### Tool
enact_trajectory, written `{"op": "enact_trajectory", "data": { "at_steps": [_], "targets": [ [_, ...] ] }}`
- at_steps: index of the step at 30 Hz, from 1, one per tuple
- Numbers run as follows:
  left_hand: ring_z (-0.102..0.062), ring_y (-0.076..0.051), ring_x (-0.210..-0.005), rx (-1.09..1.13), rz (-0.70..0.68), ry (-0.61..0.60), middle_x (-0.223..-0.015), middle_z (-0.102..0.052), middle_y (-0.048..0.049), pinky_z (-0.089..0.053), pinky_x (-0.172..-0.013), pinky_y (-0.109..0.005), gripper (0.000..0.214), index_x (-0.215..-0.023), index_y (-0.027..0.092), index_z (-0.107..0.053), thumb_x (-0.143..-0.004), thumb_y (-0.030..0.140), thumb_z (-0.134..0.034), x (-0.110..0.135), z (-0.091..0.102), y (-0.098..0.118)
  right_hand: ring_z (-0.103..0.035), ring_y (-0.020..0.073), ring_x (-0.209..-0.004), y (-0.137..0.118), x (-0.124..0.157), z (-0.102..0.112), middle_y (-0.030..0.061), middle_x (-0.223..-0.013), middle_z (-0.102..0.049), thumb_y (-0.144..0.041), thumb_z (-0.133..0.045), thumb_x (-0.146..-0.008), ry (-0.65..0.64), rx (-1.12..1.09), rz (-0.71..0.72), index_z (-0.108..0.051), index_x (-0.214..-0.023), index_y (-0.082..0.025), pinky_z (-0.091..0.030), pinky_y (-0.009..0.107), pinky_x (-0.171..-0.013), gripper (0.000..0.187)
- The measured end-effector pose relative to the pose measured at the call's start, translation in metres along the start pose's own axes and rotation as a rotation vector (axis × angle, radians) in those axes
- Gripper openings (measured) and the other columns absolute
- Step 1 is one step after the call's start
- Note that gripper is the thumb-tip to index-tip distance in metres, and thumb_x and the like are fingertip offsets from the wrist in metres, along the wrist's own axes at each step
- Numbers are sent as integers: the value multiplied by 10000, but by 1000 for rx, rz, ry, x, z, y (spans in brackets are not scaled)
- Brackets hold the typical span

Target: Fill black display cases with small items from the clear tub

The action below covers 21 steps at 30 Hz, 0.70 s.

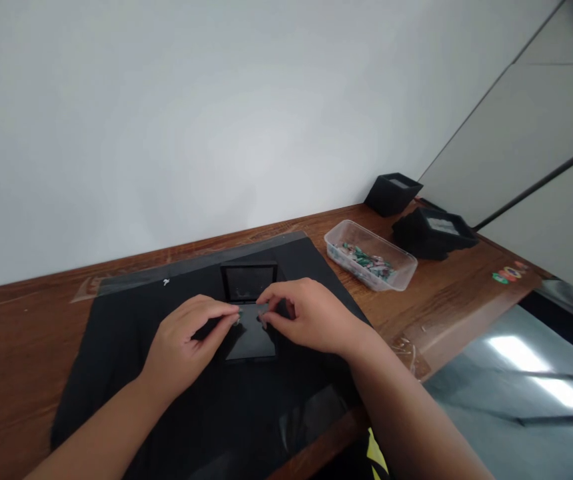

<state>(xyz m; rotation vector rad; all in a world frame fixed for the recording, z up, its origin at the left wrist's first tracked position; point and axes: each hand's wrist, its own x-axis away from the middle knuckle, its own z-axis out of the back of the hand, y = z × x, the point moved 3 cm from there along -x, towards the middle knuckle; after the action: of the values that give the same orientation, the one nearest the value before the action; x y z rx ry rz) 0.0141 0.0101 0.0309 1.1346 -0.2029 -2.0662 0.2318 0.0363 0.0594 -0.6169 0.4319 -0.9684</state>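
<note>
The left hand (pixel 186 340) pinches a small greenish piece (pixel 239 315) between thumb and fingertips. The right hand (pixel 309 315), just across from it, has thumb and forefinger closed on a small pale piece (pixel 262 314), too small to make out. Directly under both grips is a glossy panel (pixel 251 341), with a black frame (pixel 249 283) just beyond them. A black mat (pixel 191 417) spreads beneath. Right of the grips, a clear tub (pixel 400 275) holds small green and pale bits (pixel 366 260); farther right are black boxes (pixel 411 233).
</note>
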Motion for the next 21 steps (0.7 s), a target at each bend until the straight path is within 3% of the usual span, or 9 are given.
{"op": "enact_trajectory", "data": {
  "at_steps": [9, 13, 17, 21],
  "targets": [
    [-739, -140, -840, 7, -7, 7, -908, -790, -6, -584, -786, -251, 97, -997, 217, -754, -971, 141, -700, 0, -1, -1, -637, 111, -656, 5, 3, 8, -31, -864, -800, -128, -723, -805, -33, 60, -76, -779, -997, -251, -381, 253, -664, 235],
    [-731, -137, -840, -9, -27, 15, -908, -789, 0, -579, -801, -264, 108, -998, 216, -747, -968, 124, -699, 1, -1, -2, -659, 156, -751, 13, 3, 12, -20, -849, -789, -152, -695, -796, 8, 164, -146, -767, -946, -245, -370, 276, -700, 190],
    [-730, -156, -866, -61, -59, 27, -930, -796, -3, -574, -844, -309, 132, -1021, 222, -742, -961, 111, -705, 4, -1, -4, -664, 207, -858, 18, 4, 9, 0, -883, -783, -114, -667, -774, -17, 279, -194, -754, -1011, -234, -339, 300, -710, 280],
    [-733, -167, -868, -74, -52, 38, -933, -797, -5, -576, -845, -329, 133, -1026, 228, -739, -957, 118, -708, 5, -2, -5, -665, 207, -854, 14, 5, 6, 8, -906, -783, -183, -735, -783, -40, 252, -172, -766, -1038, -235, -346, 303, -709, 262]
  ]
}}
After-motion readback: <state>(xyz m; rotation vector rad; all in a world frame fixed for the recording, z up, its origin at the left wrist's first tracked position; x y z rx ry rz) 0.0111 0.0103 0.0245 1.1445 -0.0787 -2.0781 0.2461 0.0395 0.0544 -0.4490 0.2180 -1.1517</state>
